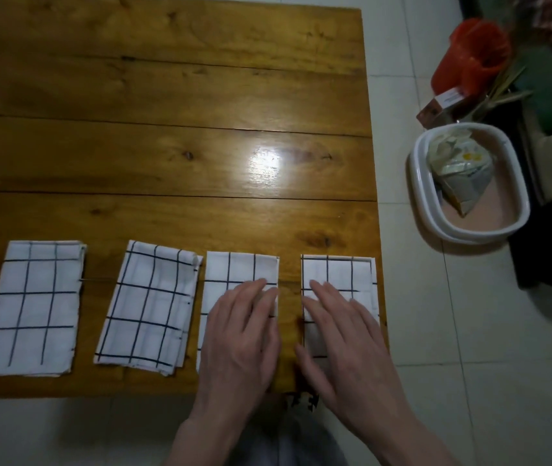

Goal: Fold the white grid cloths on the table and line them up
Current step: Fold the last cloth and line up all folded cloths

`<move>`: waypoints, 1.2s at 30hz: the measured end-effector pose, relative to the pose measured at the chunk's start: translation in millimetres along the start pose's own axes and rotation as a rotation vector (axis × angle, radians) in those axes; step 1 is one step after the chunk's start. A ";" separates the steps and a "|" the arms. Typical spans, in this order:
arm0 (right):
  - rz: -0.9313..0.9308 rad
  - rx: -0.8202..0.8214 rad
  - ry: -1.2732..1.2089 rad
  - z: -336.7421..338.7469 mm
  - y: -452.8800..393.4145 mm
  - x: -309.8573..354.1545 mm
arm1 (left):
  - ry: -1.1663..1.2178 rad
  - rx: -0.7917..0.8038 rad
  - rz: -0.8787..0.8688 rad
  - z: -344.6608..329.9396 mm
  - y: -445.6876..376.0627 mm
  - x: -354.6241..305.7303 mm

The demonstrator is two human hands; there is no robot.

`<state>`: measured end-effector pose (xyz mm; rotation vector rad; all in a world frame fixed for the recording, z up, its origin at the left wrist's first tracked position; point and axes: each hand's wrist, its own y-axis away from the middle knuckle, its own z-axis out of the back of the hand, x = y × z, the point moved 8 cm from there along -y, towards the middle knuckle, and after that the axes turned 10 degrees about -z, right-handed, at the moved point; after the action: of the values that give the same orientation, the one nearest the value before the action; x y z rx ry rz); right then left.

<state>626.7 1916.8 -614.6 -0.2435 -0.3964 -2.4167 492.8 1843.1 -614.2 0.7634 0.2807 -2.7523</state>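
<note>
4 folded white grid cloths lie in a row along the near edge of the wooden table point(167, 95), each a tall rectangle of white fabric crossed by thin dark lines. The leftmost cloth point(31, 307) sits well apart from the others, its edges fairly square, with a small flap showing at its far right corner. The second cloth point(148, 306) is tilted, its far end leaning to the right, and its layers are not flush: stacked edges peek out along the right side and at the near right corner. The third cloth point(234, 274) lies just beside the second, almost touching it at the far corner, and looks neatly squared. The fourth cloth point(338, 274) lies at the right edge of the table, with a narrow strip of bare wood between it and the third. The left hand point(244, 334) rests flat on the third cloth, fingers extended and close together, palm down, pressing rather than pinching. The right hand point(338, 338) lies the same way on the fourth cloth, fingers stretched out flat and slightly fanned, holding nothing. On the tiled floor to the right of the table stands a white basin point(419, 183) holding a crumpled bag point(457, 166), and farther off an orange bag point(472, 52).
</note>
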 end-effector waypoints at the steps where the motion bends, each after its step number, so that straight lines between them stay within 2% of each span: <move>1: 0.023 0.009 -0.005 -5.1 -0.4 12.3 | -0.021 -0.005 0.019 5.0 3.4 9.5; 6: 0.104 0.023 0.045 -29.0 -9.3 58.6 | -0.123 0.028 0.045 15.1 22.2 44.4; 10: 0.113 0.044 0.089 -44.4 -16.5 71.6 | -0.136 0.047 0.036 11.9 29.0 54.2; 24: 0.086 0.067 0.199 -48.9 -19.9 46.6 | -0.158 0.067 -0.009 -3.3 26.1 36.8; 36: 0.069 0.074 0.150 -50.4 -26.5 48.0 | -0.173 0.079 -0.007 -4.8 24.5 41.5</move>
<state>569.5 1890.6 -654.4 -0.0421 -0.4016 -2.3295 468.5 1812.6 -642.9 0.5384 0.1398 -2.8282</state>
